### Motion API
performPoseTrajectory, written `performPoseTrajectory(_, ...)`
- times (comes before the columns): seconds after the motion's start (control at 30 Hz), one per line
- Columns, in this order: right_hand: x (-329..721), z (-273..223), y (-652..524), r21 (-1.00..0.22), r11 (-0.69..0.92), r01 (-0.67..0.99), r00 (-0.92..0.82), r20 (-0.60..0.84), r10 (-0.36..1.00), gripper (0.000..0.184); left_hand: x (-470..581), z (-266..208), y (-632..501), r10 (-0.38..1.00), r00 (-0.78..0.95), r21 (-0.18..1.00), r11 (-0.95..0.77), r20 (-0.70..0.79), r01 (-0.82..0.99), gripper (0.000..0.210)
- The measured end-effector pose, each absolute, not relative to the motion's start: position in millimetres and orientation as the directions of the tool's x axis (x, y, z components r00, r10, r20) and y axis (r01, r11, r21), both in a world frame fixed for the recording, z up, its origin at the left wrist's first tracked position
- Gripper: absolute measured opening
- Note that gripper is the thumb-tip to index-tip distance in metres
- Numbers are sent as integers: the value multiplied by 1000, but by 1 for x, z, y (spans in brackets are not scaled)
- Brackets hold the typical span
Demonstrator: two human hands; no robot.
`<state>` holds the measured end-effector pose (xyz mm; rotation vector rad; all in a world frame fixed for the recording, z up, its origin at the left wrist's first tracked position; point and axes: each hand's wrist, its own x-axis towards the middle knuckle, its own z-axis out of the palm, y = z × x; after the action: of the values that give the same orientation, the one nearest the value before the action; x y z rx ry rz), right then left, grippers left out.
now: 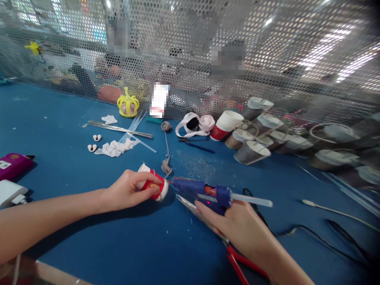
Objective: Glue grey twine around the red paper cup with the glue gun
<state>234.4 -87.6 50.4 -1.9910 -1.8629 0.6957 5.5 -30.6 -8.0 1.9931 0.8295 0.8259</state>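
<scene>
My left hand [130, 188] is closed around a red and white paper cup [162, 190] lying on its side, its base turned to the right. Grey yarn [166, 167] runs from the cup to a small ball [166, 126] farther back. My right hand [234, 225] grips a blue glue gun [204, 192] with a clear glue stick out of its rear. The gun's nozzle is at the cup's base edge; whether it touches, I cannot tell. Beneath my right hand lie scissors [237, 259] with red handles, their blades partly hidden.
Stacked paper cups [227, 120] and several yarn-wrapped cups [252, 153] stand at the back right. Pliers [197, 146], glue sticks [139, 142], crumpled tissue [115, 147] and a yellow crown [128, 106] lie near the mesh screen [184, 51]. A black cord [314, 233] crosses the right side.
</scene>
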Motion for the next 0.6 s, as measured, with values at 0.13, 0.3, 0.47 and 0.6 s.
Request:
performPoseTrajectory(0.13, 236, 51, -91, -545, -89, 834, 22, -129, 991, 24, 6, -8, -30, 785, 570, 860, -446, 243, 247, 21)
performPoseTrajectory(0.3, 234, 52, -92, -546, -106, 831, 32, -143, 989, 41, 6, -9, -30, 775, 565, 849, -477, 284, 228, 19)
performPoseTrajectory(0.47, 232, 51, -91, -519, -114, 847, 38, -155, 987, 45, 6, -9, -30, 778, 565, 866, -457, 276, 206, 18)
performPoseTrajectory(0.6, 234, 50, -92, -491, -41, 870, -13, -106, 994, 37, 7, -8, -30, 792, 564, 901, -395, 235, 180, 18)
